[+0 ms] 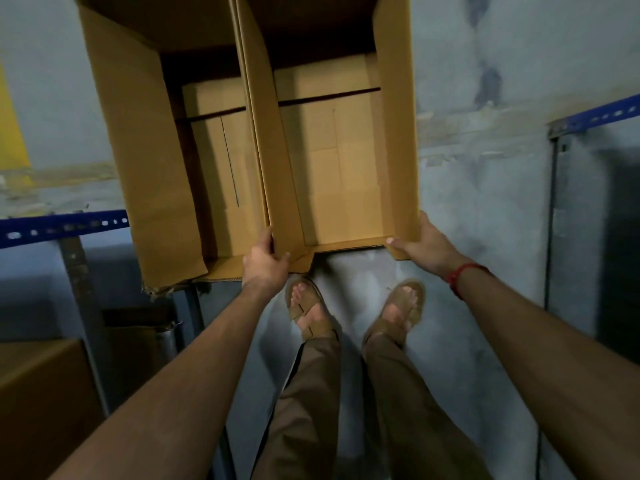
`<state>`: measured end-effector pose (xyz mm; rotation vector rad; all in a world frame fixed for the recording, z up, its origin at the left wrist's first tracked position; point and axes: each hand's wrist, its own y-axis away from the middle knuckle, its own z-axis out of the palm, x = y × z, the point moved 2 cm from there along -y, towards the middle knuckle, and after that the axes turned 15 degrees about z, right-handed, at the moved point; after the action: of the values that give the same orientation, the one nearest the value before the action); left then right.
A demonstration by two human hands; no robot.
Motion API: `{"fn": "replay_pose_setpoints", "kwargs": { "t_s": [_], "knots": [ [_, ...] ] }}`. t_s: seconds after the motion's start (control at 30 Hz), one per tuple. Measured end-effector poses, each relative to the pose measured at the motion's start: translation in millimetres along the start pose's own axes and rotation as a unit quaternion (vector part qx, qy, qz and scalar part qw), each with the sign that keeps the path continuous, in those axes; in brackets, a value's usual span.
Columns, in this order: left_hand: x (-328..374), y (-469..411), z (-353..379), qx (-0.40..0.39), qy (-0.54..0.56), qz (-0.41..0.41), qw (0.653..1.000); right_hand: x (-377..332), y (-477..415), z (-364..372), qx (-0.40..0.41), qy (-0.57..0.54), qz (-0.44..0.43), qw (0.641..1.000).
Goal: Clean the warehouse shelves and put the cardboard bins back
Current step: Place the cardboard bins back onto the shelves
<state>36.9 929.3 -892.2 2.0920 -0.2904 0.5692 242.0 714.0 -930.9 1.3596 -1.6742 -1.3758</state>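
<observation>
Grey warehouse floor (485, 237) below; we're holding the right cardboard bin (346, 150), left hand (265, 261) and right hand (424, 245) each pinching near corners. Its thin wall could buckle against the neighbouring bin (138, 133).

Tan cardboard bins (332, 161) — blue shelf rail (62, 228) — red wristband (464, 275).

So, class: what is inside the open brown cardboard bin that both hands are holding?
The open brown cardboard bin shows only its bare folded bottom flaps; nothing lies on them. Its far end is in shadow, so that part cannot be checked.
</observation>
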Motion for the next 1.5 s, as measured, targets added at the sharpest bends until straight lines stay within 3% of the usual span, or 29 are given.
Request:
{"fn": "replay_pose_setpoints", "kwargs": {
  "t_s": [0.2,0.37,0.67,0.97,1.2,1.5],
  "knots": [
    [34,26,0,-0.066,-0.020,0.025,0.997,12,34,-10,-0.034,-0.031,0.018,0.999],
    [67,60,-14,-0.059,0.011,0.053,0.997,1,96,-8,0.061,-0.107,-0.058,0.991],
    [148,158,-49,-0.058,0.089,0.151,0.983,-18,231,-19,0.101,-0.204,-0.144,0.963],
    [225,267,-89,-0.091,0.109,0.276,0.951,-25,359,-71,0.163,-0.288,-0.173,0.928],
    [284,332,-104,-0.119,0.119,0.379,0.910,-16,452,-99,0.234,-0.351,-0.207,0.883],
    [367,407,-85,-0.189,0.091,0.488,0.847,31,565,-148,0.299,-0.470,-0.248,0.792]
  ]
}}
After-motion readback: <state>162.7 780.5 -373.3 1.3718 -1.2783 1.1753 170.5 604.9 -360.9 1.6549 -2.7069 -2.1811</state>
